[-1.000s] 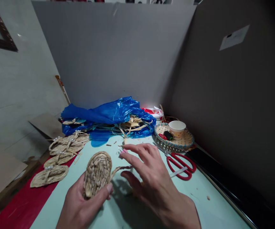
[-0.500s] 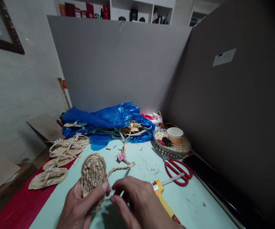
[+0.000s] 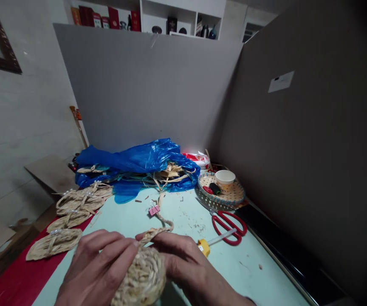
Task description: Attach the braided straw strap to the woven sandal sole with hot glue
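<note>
A coiled, braided straw sole [image 3: 147, 274] is held low in front of me, slightly blurred, its rounded end toward me. My left hand [image 3: 99, 265] is closed over its left side, fingertips on the edge at the top. On the right side, my right hand [image 3: 191, 270] grips the edge, with its index finger by the loose straw braid [image 3: 153, 233]. The braid runs from the sole up to a pink binder clip [image 3: 154, 210] on the table. Just beyond my right hand, a yellow glue gun [image 3: 204, 247] with a clear glue stick is partly covered.
Several straw sandals [image 3: 54, 243] lie along the red cloth [image 3: 8, 280] at left. A blue plastic bag [image 3: 132, 159] with straw lies at the back. Red-handled scissors [image 3: 230, 227] and a woven basket [image 3: 239, 195] holding a white bowl [image 3: 225, 177] are at right.
The sole has tilted and come lower and nearer me. My left hand has moved over its top side, and my right hand has closed onto its right edge, covering more of the glue gun.
</note>
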Demonstrator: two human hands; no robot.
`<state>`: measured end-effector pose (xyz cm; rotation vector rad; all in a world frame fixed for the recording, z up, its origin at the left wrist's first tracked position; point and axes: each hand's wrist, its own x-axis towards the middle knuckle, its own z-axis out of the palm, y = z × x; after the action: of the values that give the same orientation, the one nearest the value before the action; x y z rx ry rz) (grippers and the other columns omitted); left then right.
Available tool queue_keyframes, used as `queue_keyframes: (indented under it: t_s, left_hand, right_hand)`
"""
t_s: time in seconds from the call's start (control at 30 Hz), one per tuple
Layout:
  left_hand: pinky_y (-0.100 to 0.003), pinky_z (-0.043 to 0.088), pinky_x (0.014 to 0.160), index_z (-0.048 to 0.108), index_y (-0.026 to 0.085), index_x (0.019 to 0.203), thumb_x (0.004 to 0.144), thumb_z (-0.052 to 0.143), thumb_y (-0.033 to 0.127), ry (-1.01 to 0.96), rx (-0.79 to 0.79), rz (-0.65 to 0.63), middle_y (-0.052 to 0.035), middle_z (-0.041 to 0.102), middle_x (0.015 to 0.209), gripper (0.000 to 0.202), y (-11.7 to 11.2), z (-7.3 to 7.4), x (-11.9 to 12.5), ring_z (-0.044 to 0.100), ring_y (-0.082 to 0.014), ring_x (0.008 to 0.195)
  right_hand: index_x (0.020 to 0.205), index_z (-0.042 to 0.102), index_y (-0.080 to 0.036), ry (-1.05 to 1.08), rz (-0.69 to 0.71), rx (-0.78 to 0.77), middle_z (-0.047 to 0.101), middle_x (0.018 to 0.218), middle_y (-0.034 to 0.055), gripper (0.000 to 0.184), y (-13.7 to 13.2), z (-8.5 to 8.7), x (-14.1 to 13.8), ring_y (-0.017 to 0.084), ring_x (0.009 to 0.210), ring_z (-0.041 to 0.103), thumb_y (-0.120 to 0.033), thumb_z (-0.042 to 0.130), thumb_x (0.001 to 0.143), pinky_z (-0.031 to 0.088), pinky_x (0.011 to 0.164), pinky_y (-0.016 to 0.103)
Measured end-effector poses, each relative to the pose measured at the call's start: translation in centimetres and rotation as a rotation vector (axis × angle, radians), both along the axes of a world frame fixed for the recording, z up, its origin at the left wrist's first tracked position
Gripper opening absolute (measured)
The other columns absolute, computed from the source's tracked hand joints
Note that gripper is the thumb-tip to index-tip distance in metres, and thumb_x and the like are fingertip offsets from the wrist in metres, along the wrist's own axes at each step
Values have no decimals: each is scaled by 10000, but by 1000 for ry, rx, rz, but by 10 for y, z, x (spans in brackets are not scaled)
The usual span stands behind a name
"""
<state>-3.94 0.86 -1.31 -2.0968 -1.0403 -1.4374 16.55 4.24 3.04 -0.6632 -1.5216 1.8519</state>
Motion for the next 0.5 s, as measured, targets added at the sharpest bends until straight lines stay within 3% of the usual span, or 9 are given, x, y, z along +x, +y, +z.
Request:
queue_keyframes:
  t_s: [0.1, 0.2, 0.27, 0.37, 0.43, 0.5]
  left_hand:
    - [-479, 415, 969, 699, 147, 1156, 1018, 394, 247, 244, 123, 44, -152, 738, 985, 349, 4, 3, -3, 617, -296, 1002]
    - [-495, 412, 985, 704, 137, 1108, 927, 482, 116, 362, 149, 51, -165, 712, 1034, 286, 3, 6, -2, 611, -298, 1030]
    - [-489, 403, 1007, 707, 138, 1084, 873, 522, 54, 420, 141, 64, -159, 683, 1087, 293, 1, 8, 0, 603, -289, 1052]
    - [-498, 372, 1059, 682, 152, 1141, 859, 514, 53, 455, 66, 60, -146, 634, 1175, 343, 0, 5, 4, 578, -296, 1113]
    - [-511, 351, 1100, 593, 161, 1294, 887, 454, 109, 390, -58, 15, -149, 589, 1264, 433, 1, 1, 8, 540, -316, 1200]
    - [-485, 360, 1139, 458, 187, 1445, 907, 407, 146, 279, -239, -4, -151, 523, 1405, 542, 2, -4, 10, 486, -316, 1326]
  right_hand:
    - [1178, 761, -241, 79, 28, -86, 564, 1500, 90, 348, -2, -12, 14, 276, 1300, 588, -425, 740, 884, 479, 1060, 383]
    - [1098, 788, -250, 174, 25, -46, 599, 1466, 75, 295, -6, -23, 25, 290, 1388, 522, -375, 791, 830, 390, 1154, 423]
    - [1068, 795, -259, 209, -6, -84, 630, 1427, 59, 264, -7, -24, 28, 283, 1360, 552, -364, 784, 826, 381, 1156, 426]
    - [1234, 740, -275, 138, 8, -168, 739, 1177, 51, 379, -4, -18, 25, 243, 1195, 648, -334, 777, 862, 467, 1029, 375]
    - [1307, 694, -244, 97, 48, -61, 751, 968, 40, 478, -1, -16, 22, 229, 1010, 689, -378, 796, 860, 505, 907, 347]
    - [1325, 669, -211, 29, 12, 112, 745, 928, 57, 481, 1, -17, 21, 241, 956, 678, -443, 727, 908, 522, 844, 349]
